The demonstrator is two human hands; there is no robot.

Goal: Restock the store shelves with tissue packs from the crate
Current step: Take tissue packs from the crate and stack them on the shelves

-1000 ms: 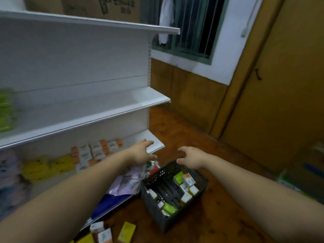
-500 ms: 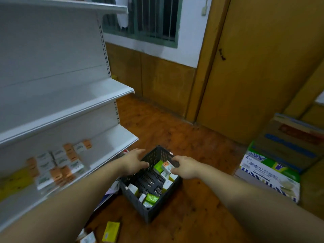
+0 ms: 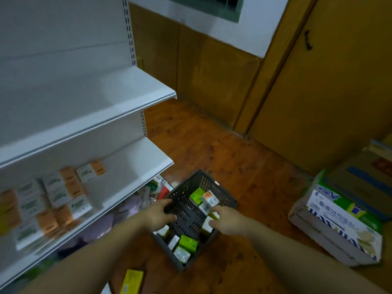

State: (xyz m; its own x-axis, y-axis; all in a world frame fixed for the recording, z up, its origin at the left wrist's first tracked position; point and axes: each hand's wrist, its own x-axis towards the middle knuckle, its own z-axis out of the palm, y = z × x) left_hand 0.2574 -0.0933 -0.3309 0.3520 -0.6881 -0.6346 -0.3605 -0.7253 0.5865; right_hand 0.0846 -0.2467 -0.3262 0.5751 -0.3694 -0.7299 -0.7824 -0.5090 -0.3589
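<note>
A dark grey perforated crate [image 3: 225,200] stands on the wooden floor beside the white shelves [image 3: 118,107]. Several tissue packs lie in it: a green one [image 3: 196,195], a white and orange one [image 3: 210,197] and another green one [image 3: 188,242] at the near end. My left hand [image 3: 158,215] hovers over the crate's left wall with fingers spread, holding nothing. My right hand [image 3: 225,220] reaches in from the right, its fingertips at a white pack [image 3: 204,208]. The lower shelf carries rows of orange and white packs [image 3: 63,194].
A printed cardboard box [image 3: 339,221] sits on the floor at right, with more cartons behind it. One yellow pack [image 3: 132,280] lies on the floor near me. Soft bags [image 3: 127,210] are stuffed under the lowest shelf. A wooden door and wall panelling stand behind.
Both hands have dropped from above the crate's rim down into it. The view has tilted down and swung right, so the crate sits more central.
</note>
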